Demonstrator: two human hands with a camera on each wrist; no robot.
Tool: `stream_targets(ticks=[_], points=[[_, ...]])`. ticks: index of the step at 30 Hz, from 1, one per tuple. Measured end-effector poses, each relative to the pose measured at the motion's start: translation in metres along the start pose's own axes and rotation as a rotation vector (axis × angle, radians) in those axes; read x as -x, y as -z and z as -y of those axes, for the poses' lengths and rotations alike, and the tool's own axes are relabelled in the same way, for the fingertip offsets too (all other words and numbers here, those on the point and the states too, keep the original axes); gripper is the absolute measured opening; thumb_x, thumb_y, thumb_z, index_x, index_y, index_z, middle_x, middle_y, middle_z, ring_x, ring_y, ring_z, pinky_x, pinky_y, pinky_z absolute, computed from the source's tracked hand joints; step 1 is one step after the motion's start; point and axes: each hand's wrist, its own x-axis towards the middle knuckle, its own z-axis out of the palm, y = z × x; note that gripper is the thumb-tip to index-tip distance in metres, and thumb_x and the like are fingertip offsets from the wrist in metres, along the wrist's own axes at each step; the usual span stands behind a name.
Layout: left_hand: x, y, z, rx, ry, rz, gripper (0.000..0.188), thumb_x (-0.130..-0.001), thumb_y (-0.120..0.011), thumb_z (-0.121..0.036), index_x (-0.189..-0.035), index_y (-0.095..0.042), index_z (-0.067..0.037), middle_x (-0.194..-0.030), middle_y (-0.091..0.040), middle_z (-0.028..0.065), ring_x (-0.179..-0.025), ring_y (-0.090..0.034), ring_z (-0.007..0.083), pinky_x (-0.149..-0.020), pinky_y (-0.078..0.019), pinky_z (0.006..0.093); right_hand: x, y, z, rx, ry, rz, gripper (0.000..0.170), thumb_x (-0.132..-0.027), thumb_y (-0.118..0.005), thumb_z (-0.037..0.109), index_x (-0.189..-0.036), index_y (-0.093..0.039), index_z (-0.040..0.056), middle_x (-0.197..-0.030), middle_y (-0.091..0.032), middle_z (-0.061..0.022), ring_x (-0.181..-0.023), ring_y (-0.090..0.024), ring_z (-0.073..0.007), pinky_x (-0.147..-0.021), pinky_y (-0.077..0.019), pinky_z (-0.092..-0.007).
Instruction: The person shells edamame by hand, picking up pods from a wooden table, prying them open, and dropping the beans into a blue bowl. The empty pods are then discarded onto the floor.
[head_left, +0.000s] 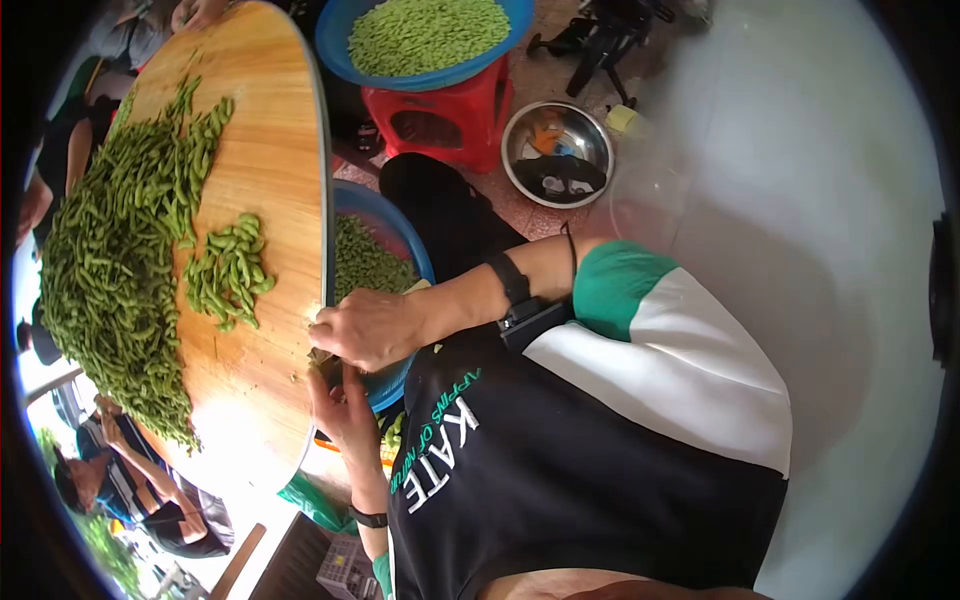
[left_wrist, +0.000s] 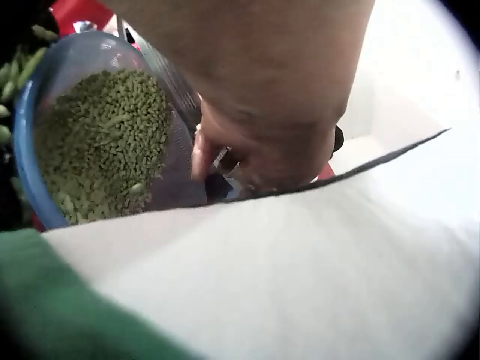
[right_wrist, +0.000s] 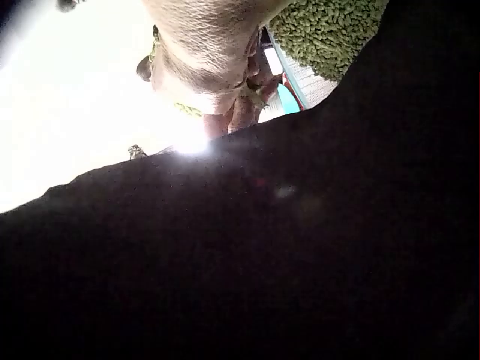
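Over the edge of a round wooden table, my right hand and left hand meet at the fingertips. Both pinch a small green soybean pod, mostly hidden by the fingers. Below them, partly covered by the right forearm, is a blue bowl of shelled beans. In the left wrist view, these beans lie beside the left hand. Dark cloth blocks much of the right wrist view, where a bit of green shows at the right hand's fingers.
A large heap of pods and a smaller pile lie on the table. Another blue basin of beans sits on a red stool, near a metal bowl on the floor. Other people sit round the table.
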Motion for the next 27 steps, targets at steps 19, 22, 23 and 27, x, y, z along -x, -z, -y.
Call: stream_targets(ticks=[19, 22, 23, 27], points=[[-0.051, 0.115, 0.006, -0.5, -0.174, -0.259, 0.015, -0.083, -0.058, -0.004, -0.098, -0.063, -0.004, -0.089, -0.058, 0.0159, -0.078, -0.06, 0.0339, -0.07, -0.0474, 0.0416, -0.043, -0.003, -0.006, -0.333, 0.232, 0.231, 0.012, -0.08, -0.068, 0.005, -0.088, -0.06, 0.0006, -0.072, -0.056, -0.0097, -0.06, -0.055, -0.0191, -0.053, -0.0421, -0.0302], [-0.118, 0.108, 0.041, -0.56, -0.337, -0.288, 0.019, -0.081, -0.058, -0.002, -0.099, -0.063, -0.004, -0.092, -0.056, 0.0162, -0.082, -0.059, 0.0336, -0.072, -0.0472, 0.0417, -0.048, 0.006, -0.003, -0.546, -0.18, 0.289, 0.011, -0.087, -0.064, 0.009, -0.09, -0.058, 0.0001, -0.067, -0.055, -0.0026, -0.063, -0.052, -0.0066, -0.053, -0.0401, -0.0239], [-0.133, 0.109, 0.054, -0.562, -0.354, -0.264, 0.019, -0.081, -0.058, -0.002, -0.1, -0.063, -0.004, -0.092, -0.056, 0.0166, -0.084, -0.058, 0.0335, -0.072, -0.0472, 0.0418, -0.047, 0.007, -0.004, -0.542, -0.176, 0.304, 0.011, -0.087, -0.064, 0.009, -0.09, -0.058, 0.0001, -0.067, -0.055, -0.0026, -0.063, -0.052, -0.0066, -0.053, -0.0401, -0.0239], [-0.151, 0.113, 0.08, -0.653, -0.449, -0.311, 0.02, -0.079, -0.06, -0.003, -0.099, -0.062, -0.003, -0.094, -0.054, 0.0171, -0.088, -0.057, 0.0336, -0.074, -0.0474, 0.041, -0.044, 0.009, -0.017, -0.664, -0.372, 0.305, 0.02, -0.094, -0.054, 0.014, -0.108, -0.055, -0.0003, -0.075, -0.057, -0.0021, -0.062, -0.05, -0.0055, -0.054, -0.0415, -0.0214]])
